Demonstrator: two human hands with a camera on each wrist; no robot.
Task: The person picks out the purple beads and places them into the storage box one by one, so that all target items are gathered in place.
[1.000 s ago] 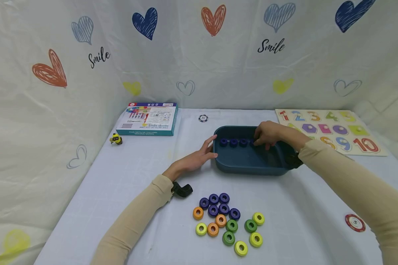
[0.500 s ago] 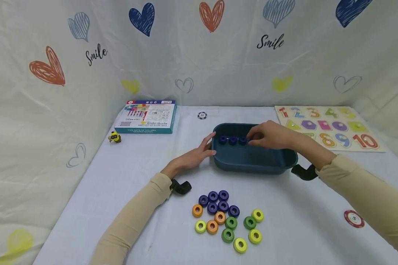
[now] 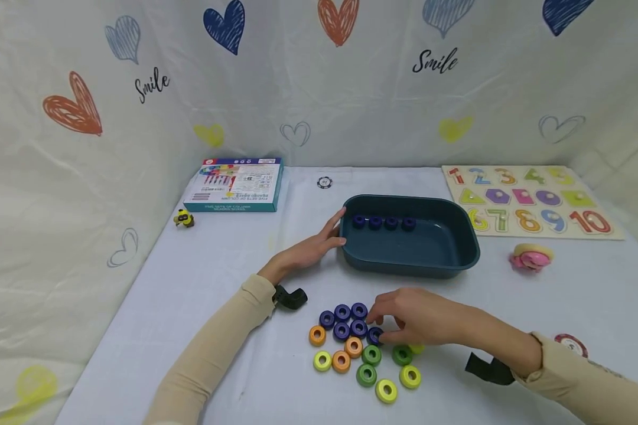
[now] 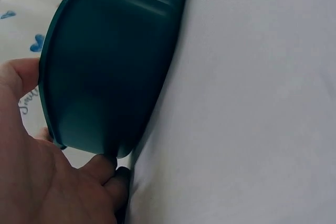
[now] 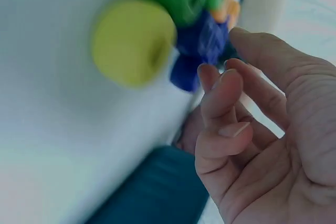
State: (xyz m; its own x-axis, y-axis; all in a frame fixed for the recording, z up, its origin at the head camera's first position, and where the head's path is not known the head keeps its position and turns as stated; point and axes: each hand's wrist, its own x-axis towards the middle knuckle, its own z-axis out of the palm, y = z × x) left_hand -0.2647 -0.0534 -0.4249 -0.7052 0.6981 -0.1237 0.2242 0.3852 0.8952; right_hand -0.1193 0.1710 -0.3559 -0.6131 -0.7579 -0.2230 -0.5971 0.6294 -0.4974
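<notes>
The blue rings (image 3: 363,304) are short, glossy, thick-walled cylinders with rounded edges and a round hole; six lie flat in front of the tray (image 3: 412,260), and four more stand in a row inside it along its far wall, toward the left end. With the six are three orange rings (image 3: 341,368), three green rings (image 3: 366,381) and four yellow rings (image 3: 410,383), one of the yellow partly behind the right hand (image 3: 422,316). That hand is in front of the tray, thumb and fingertips apart around the rightmost blue ring; whether they touch it I cannot tell. The left hand (image 3: 308,251) lies against the tray's left end, fingers extended and touching it. Half a second ago the right hand was inside the tray at the fourth ring of the row; now all four show fully, and the pink toy (image 3: 531,260) right of the tray, then hidden by the arm, is in view. One board (image 3: 590,199) lies beyond the tray to the right, one box (image 3: 234,188) and one bee (image 3: 184,218) to its left, one black chip (image 3: 325,182) behind it and one red chip (image 3: 572,343) to its front right, partly covered by the sleeve (image 3: 590,378).
</notes>
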